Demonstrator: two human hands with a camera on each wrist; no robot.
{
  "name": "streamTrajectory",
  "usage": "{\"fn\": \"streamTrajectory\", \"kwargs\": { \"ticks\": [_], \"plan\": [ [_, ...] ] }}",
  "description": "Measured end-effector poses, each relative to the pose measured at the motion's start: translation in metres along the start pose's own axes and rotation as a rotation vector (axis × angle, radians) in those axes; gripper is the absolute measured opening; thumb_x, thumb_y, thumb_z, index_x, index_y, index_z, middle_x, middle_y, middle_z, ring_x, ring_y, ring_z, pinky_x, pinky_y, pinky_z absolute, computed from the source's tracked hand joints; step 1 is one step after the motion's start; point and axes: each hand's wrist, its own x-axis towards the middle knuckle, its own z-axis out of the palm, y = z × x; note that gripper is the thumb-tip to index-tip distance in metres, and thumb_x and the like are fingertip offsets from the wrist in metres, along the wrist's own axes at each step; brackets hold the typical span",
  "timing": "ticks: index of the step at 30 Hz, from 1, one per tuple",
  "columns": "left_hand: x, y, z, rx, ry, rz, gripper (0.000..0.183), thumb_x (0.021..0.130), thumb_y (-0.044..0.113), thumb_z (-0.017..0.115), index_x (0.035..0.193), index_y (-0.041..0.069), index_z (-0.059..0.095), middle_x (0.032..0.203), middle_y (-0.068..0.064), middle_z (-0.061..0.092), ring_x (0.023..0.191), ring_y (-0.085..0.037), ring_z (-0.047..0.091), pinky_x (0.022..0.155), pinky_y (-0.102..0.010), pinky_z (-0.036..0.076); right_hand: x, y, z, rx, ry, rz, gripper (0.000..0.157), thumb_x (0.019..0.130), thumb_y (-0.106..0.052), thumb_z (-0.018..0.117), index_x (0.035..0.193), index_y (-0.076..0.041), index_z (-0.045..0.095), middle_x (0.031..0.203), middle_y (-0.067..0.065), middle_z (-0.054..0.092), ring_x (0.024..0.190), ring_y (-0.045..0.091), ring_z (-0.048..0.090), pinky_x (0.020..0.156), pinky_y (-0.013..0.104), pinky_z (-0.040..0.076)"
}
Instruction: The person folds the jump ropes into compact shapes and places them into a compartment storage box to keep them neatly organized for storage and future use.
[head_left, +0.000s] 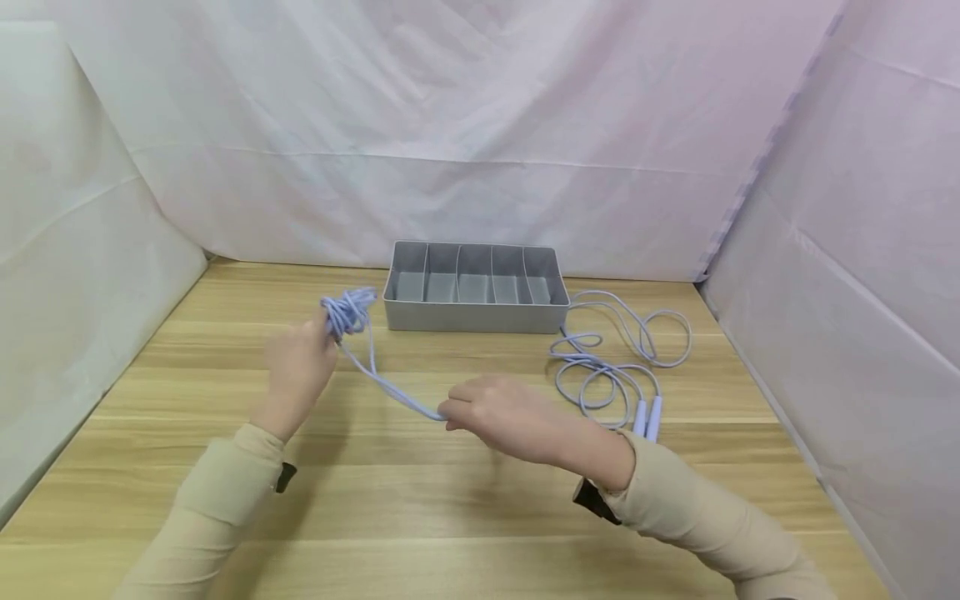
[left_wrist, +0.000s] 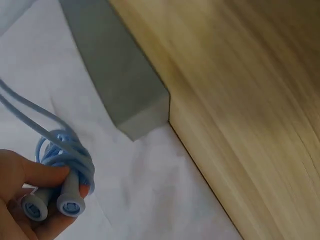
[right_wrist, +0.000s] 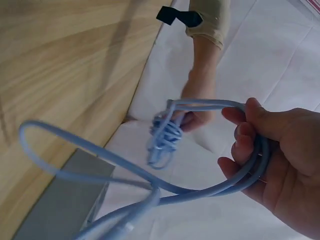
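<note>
The left arm reaches forward from the lower left, its beige sleeve [head_left: 217,496] slanting up to a wrist with a black strap [head_left: 286,477] at its edge. The left hand [head_left: 302,358], blurred in the head view, is raised above the tabletop [head_left: 420,517], to the left of the grey tray [head_left: 476,317]. Its grip closes on a blue skipping rope [head_left: 348,312]: in the left wrist view the thumb lies across the two handles [left_wrist: 70,187], the fingers bend beneath them, and the cord is wound round them in a tangled bundle.

From that bundle two strands slope down to the right hand [head_left: 498,412], which sits lower and nearer the person. The right arm comes in from the lower right and angles across to the left, the back of the hand upward in the head view. Its grip is loosely curled, with the strands pinched near the fingertips and passing across the palm; loose loops run beyond it in the right wrist view.

A second rope [head_left: 603,367] lies in loops on the tabletop to the right of the tray, its pair of handles partly hidden by the right sleeve [head_left: 697,508]. The tray has five compartments and stands near the white fabric [head_left: 480,108] at the back.
</note>
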Motion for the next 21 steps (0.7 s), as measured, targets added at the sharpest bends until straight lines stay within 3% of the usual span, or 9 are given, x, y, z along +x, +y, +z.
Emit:
{"fn": "streamTrajectory", "kwargs": {
  "ticks": [4, 10, 17, 21],
  "plan": [
    [-0.006, 0.008, 0.008, 0.070, -0.102, 0.125, 0.015, 0.070, -0.006, 0.066, 0.084, -0.007, 0.061, 0.044, -0.004, 0.045, 0.035, -0.013, 0.032, 0.031, -0.025, 0.028, 0.007, 0.009, -0.011, -0.013, 0.082, -0.039, 0.005, 0.084, -0.018, 0.062, 0.085, -0.013, 0.062, 0.073, -0.008, 0.057, 0.063, 0.006, 0.051, 0.057, 0.017, 0.043],
    [-0.016, 0.020, 0.020, 0.046, -0.154, 0.320, 0.023, 0.060, -0.013, 0.067, 0.081, -0.004, 0.060, 0.052, -0.008, 0.055, 0.036, -0.013, 0.038, 0.032, -0.023, 0.032, 0.019, 0.034, -0.020, 0.045, 0.258, -0.042, 0.005, 0.081, -0.013, 0.066, 0.085, -0.011, 0.064, 0.076, -0.006, 0.061, 0.068, 0.008, 0.055, 0.063, 0.021, 0.046],
    [-0.030, 0.033, 0.027, -0.145, -0.271, 0.545, 0.025, 0.067, -0.001, 0.072, 0.090, 0.004, 0.063, 0.064, -0.006, 0.065, 0.044, -0.013, 0.052, 0.039, -0.020, 0.042, 0.027, 0.072, -0.022, 0.228, 0.372, 0.053, 0.004, 0.083, -0.006, 0.063, 0.087, -0.005, 0.064, 0.078, 0.001, 0.061, 0.068, 0.011, 0.056, 0.063, 0.022, 0.047],
    [-0.037, 0.041, 0.026, -0.263, -0.325, 0.597, 0.024, 0.069, 0.002, 0.073, 0.092, 0.004, 0.066, 0.072, -0.006, 0.069, 0.053, -0.014, 0.060, 0.048, -0.022, 0.049, 0.026, 0.092, -0.016, 0.314, 0.370, 0.168, 0.007, 0.086, -0.006, 0.058, 0.090, -0.004, 0.065, 0.077, 0.001, 0.060, 0.065, 0.010, 0.050, 0.058, 0.022, 0.044]
  ]
}}
